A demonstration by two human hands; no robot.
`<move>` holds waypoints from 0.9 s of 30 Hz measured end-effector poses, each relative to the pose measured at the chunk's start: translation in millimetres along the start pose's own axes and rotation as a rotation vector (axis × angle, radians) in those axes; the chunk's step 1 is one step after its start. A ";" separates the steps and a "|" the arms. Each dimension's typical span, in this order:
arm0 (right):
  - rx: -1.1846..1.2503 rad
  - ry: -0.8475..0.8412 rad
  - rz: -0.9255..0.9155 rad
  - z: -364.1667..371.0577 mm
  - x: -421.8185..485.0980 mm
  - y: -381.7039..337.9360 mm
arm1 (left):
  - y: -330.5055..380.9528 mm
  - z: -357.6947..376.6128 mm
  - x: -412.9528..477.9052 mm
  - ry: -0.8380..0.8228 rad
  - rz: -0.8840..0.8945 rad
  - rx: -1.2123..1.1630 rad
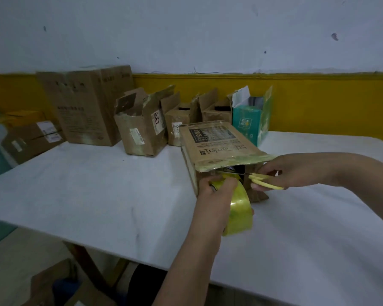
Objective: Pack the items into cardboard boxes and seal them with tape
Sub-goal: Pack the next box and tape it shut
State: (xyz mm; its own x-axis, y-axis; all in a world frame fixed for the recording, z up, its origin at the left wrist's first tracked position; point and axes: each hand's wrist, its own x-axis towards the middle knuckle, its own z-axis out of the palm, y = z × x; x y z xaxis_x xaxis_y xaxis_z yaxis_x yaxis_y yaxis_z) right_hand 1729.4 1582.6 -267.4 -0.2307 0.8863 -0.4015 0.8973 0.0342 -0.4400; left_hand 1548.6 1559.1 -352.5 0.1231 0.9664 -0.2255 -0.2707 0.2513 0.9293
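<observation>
A printed cardboard box [215, 143] lies on its side on the white table [97, 191], its near end facing me and partly open, with yellowish tape along the top edge. My left hand [217, 188] grips a roll of yellow tape [239, 208] just in front of that end, a strip running up to the box. My right hand [296, 171] holds yellow-handled scissors [261, 181], their blades reaching left to the tape strip at the box's edge.
Several open cardboard boxes [142, 124] stand in a row along the yellow-and-white wall, with a tall closed one [84, 104] at left and a teal carton [250, 120] at right. Another carton [31, 135] sits off the table's left side. Floor boxes [51, 283] lie below.
</observation>
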 end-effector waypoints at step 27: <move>-0.155 -0.002 -0.109 0.8 -11.4 6.8 | 2.3 -5.6 -14.5 -0.008 0.051 -0.039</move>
State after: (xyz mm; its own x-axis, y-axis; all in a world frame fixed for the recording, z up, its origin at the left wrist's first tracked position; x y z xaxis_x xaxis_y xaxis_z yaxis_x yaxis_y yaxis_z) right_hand 1737.8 1572.3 -266.5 -0.3301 0.8726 -0.3599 0.9143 0.2008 -0.3518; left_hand 1540.9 1546.0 -348.8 0.1160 0.9777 -0.1753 -0.3138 0.2035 0.9274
